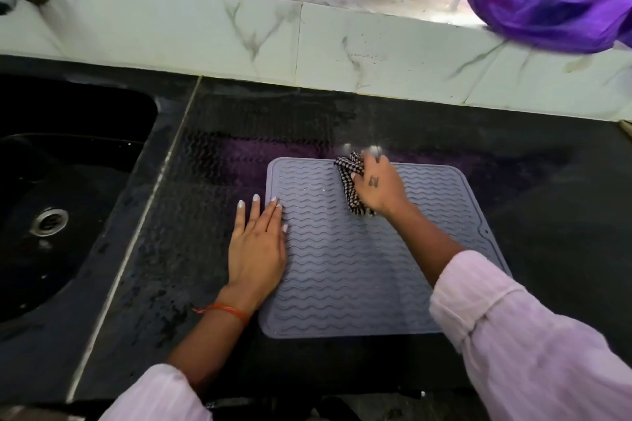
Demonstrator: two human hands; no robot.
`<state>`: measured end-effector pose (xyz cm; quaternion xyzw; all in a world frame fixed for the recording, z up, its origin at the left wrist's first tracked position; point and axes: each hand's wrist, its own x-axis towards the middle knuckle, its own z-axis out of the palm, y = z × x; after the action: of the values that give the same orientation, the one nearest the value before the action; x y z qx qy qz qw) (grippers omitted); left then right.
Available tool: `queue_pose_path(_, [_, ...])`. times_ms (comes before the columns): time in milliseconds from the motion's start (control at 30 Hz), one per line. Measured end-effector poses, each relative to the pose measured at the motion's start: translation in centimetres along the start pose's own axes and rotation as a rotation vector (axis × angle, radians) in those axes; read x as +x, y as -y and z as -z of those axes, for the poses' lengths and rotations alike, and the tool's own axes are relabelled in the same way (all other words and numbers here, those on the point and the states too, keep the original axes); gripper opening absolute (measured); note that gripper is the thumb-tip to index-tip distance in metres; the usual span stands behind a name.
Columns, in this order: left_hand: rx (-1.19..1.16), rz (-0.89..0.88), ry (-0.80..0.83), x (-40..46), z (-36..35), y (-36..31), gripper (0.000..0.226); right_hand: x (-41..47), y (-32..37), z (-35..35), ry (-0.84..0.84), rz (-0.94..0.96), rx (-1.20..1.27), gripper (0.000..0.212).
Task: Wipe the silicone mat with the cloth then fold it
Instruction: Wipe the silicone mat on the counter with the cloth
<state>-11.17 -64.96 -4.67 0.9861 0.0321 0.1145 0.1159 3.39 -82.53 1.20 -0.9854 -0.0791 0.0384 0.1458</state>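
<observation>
1. The grey ribbed mat [359, 249] lies flat on the dark table [530, 181], to the right of the sink [61, 188]; it is not folded yet.
2. The right hand [378, 186] is curled tight round a bunched checked cloth [352, 178], pressing it on the mat near the far edge.
3. The left hand [256, 246] lies flat with straight fingers [273, 212], half on the mat's left edge and half on the table, pinning it.
4. The step in hand looks like the wiping. To do it well, keep the left palm pressing down so the mat does not slide on the wet-looking table.
5. Drag the cloth along the wavy ridges rather than across them, so it reaches the grooves.
6. Work from the far edge towards the near one, in overlapping strokes.
7. Shift the pinning hand when its patch needs wiping.
8. Fold only once the whole face is done.
</observation>
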Motion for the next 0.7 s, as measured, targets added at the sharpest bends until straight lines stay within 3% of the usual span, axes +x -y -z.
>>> queue_pose_path(167, [0.039,0.005,-0.012,-0.1,-0.1,0.0,0.049,-1.9,2.0,-3.5,-0.056,0.027,-0.123,0.056])
queue_pose_path(367, [0.063,0.023,-0.041,-0.2,0.1,-0.4,0.049,0.2,2.4,-1.4,0.082,-0.002,-0.032,0.057])
queue_pose_path(433, [0.077,0.042,-0.04,-0.3,0.2,-0.5,0.05,-0.1,3.0,-1.6,0.046,0.018,0.021,0.058])
queue_pose_path(567, [0.085,0.068,-0.021,-0.3,0.1,-0.4,0.05,-1.5,4.3,-3.8,-0.028,0.08,-0.128,0.058])
queue_pose_path(700, [0.062,0.06,-0.036,-0.3,0.1,-0.4,0.048,-0.1,4.9,-2.1,0.108,0.043,-0.078,0.061])
